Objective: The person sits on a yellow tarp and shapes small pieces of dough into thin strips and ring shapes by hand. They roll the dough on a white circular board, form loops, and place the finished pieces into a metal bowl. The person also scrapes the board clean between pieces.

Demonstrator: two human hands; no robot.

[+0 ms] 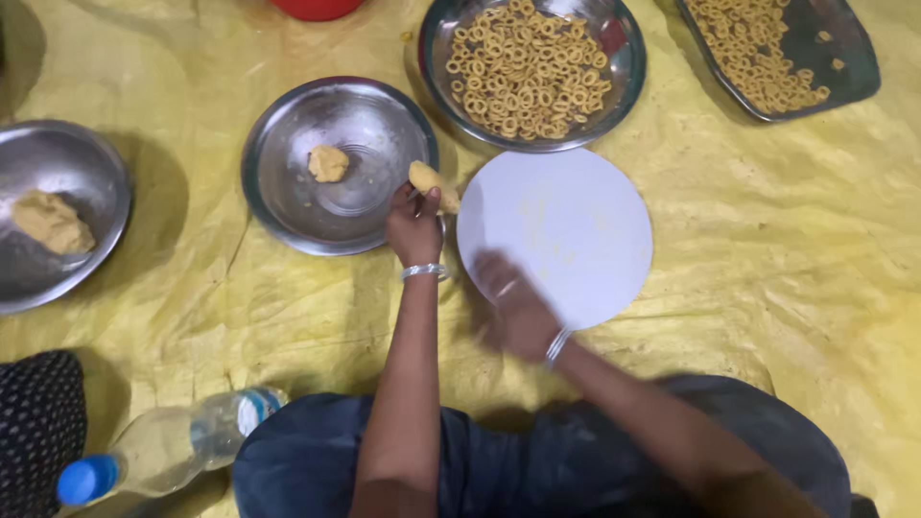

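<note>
Dough lump in left hand

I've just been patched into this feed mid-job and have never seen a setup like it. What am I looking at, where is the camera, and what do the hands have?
There is no machine here: a person sits on the ground and works with two bare hands. The single picture comes from a camera worn on that person's head, looking down over the lap.

The left hand holds a piece of yellow dough at the rim of a steel plate, which holds a smaller dough lump. The right hand is blurred and rests at the near edge of a round white board; whether it holds anything cannot be told.

Everything lies on a yellow sheet. Farther off, a steel bowl and a tray hold small dough rings. At the left, another steel plate holds more dough, and a plastic bottle lies beside the knee.
</note>
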